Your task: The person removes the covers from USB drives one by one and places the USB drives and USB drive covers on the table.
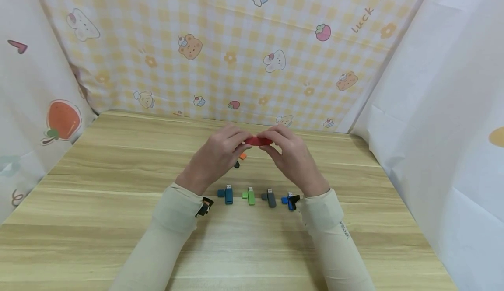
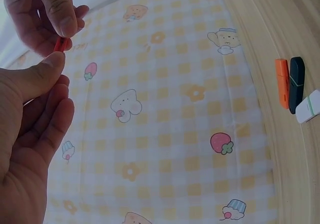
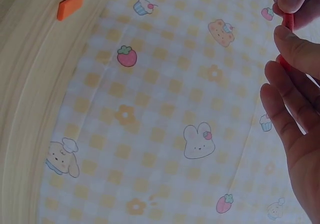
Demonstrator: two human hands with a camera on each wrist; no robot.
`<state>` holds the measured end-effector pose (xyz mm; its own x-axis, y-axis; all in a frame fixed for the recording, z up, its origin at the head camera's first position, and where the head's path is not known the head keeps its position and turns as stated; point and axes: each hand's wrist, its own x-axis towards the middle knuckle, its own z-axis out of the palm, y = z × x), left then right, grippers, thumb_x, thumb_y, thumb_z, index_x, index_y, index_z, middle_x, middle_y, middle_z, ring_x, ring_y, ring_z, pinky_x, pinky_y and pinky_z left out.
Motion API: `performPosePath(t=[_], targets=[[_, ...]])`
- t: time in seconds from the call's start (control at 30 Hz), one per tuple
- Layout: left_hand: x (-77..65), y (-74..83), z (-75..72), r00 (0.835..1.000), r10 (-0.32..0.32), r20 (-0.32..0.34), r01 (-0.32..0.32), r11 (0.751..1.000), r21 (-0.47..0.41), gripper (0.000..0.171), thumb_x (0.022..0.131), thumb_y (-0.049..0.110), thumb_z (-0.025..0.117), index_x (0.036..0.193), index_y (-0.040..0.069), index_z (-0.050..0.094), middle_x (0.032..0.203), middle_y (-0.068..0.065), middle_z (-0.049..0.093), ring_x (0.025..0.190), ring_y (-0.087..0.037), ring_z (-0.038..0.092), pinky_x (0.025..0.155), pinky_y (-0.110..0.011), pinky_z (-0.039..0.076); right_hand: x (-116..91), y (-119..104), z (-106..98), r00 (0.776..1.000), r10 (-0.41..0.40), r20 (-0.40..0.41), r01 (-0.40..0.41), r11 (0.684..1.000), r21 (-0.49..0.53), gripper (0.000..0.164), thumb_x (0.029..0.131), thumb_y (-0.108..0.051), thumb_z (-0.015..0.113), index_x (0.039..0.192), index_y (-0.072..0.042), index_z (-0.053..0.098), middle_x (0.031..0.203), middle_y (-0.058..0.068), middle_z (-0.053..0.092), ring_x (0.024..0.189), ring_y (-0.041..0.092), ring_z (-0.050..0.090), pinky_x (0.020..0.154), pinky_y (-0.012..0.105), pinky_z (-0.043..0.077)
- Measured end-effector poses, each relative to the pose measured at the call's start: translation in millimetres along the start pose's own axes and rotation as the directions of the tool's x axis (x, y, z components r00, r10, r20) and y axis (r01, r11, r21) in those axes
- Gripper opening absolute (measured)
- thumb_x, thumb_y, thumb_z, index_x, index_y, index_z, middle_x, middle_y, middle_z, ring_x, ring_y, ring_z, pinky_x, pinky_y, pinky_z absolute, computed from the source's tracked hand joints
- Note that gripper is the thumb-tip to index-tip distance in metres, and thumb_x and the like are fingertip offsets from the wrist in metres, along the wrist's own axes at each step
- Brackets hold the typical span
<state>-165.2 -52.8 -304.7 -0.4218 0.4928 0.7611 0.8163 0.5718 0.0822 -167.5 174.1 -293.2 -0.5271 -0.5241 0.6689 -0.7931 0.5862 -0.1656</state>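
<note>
Both hands hold a red USB stick (image 1: 258, 141) up over the far part of the table. My left hand (image 1: 215, 156) pinches its left end between thumb and fingers. The right hand (image 1: 294, 159) pinches the opposite end the same way. Fingers cover much of the stick, and whether its cap sits on it cannot be seen. Below, on the table, lie an orange stick (image 2: 282, 82), a black stick (image 2: 296, 84) and a white stick (image 2: 309, 106), close together in the left wrist view. In the head view the left hand partly hides this group.
Nearer me, a row of USB sticks shows bare metal plugs: teal (image 1: 229, 196), green (image 1: 251, 197), grey (image 1: 271, 199) and blue (image 1: 290, 204), each with a cap at its left. A black wrist strap piece (image 1: 294, 200) overlaps the blue one. A patterned cloth (image 1: 236, 41) hangs behind the table.
</note>
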Motion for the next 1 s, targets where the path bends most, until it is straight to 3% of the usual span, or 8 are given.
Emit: performPosePath(t=[0.83,1.0], targets=[[-0.4,-0.2,0.8,1.0,-0.012,0.002,0.012,1.0,0.013,0.02,0.093,0.008,0.085,0.109,-0.003,0.079,0.102,-0.013,0.079,0.091,-0.024,0.074,0.084,-0.032,0.067,-1.3,2.3,-0.4,1.0,0.008,0.013,-0.008,1.0,0.013,0.027,0.09,-0.001,0.086,0.116,-0.003,0.078,0.112,0.008,0.073,0.096,0.02,0.073,0.088,0.033,0.066],[-0.6,-2.6,-1.5,1.0,-0.021,0.018,0.022,0.999,-0.024,0.018,0.096,0.007,0.081,0.11,-0.004,0.078,0.103,-0.014,0.079,0.092,-0.025,0.075,0.083,-0.031,0.067,-1.8,5.7,-2.6,1.0,0.013,0.028,-0.013,1.0,0.015,0.025,0.093,-0.001,0.083,0.117,-0.003,0.077,0.114,0.01,0.074,0.098,0.022,0.075,0.09,0.034,0.066]])
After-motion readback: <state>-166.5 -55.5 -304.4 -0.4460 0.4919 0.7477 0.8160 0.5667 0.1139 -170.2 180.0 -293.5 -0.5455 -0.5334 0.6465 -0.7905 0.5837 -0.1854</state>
